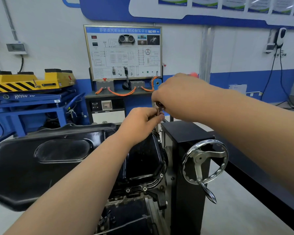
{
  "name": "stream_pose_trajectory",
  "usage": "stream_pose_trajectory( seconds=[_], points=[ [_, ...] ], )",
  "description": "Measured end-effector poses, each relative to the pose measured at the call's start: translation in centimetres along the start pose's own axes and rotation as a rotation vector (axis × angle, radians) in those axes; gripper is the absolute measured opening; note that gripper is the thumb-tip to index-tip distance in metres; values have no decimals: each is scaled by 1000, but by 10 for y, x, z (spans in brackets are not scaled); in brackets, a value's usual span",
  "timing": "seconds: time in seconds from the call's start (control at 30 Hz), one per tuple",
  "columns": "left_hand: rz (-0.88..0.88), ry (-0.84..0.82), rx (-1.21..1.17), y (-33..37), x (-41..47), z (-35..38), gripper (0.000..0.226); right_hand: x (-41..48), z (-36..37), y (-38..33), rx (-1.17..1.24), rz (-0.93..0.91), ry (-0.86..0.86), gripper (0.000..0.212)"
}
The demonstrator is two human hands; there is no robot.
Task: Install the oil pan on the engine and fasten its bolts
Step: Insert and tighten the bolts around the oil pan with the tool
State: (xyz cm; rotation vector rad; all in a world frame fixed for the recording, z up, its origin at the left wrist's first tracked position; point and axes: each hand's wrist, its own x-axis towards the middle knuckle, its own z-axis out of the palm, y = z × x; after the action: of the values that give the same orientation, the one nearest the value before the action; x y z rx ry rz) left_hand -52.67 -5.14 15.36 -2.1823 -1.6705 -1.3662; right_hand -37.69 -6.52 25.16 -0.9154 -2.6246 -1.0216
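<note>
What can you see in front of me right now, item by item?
oil pan: one, black, centre-left
bolts or bolt holes: three visible, silver, pan's near flange
socket wrench: one, silver, above the pan's far right corner, held in both hands
engine stand: one, black, right of the pan
handwheel: one, chrome, on the stand's near side
training board: one, white with blue header, back wall
cables: several, orange, below the board
lift platform: one, yellow and black on a blue frame, left
left hand: grips the wrench's shaft
right hand: grips the wrench's head
</note>
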Motion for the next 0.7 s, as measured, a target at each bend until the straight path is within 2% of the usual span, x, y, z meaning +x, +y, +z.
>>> stream_pose_trajectory(
  seconds=[0.07, 0.17, 0.23, 0.33, 0.43, 0.47, 0.53, 0.63, 0.7],
  points=[
    [5, -14, 8, 0, 0, 0, 28, 0, 3, 3, 34, 51, 17, 8],
    [-25, 82, 22, 0, 3, -2, 11, -2, 10, 0, 168, 255, 91, 45],
    [-31, 112, 38, 0, 3, -5, 8, -3, 13, -4, 250, 335, 94, 51],
    [40, 79, 94, 4, 2, -7, 15, -2, 8, 0, 142, 196, 68, 39],
    [94, 41, 158, 6, 2, -5, 19, 0, 8, 9, -5, -29, 65, 4],
    [91, 27, 159, 6, 1, -4, 19, 0, 12, 9, -25, -45, 63, 13],
    [50, 34, 132, 8, -1, -6, 18, 0, 23, 4, 81, -11, 46, 20],
    [-30, 128, 220, 11, -7, -17, 29, -2, 34, -4, 443, 128, 37, 9],
    [-68, 172, 377, 13, -22, -27, 28, 1, 38, -5, 409, 149, 97, 7]
  ],
)
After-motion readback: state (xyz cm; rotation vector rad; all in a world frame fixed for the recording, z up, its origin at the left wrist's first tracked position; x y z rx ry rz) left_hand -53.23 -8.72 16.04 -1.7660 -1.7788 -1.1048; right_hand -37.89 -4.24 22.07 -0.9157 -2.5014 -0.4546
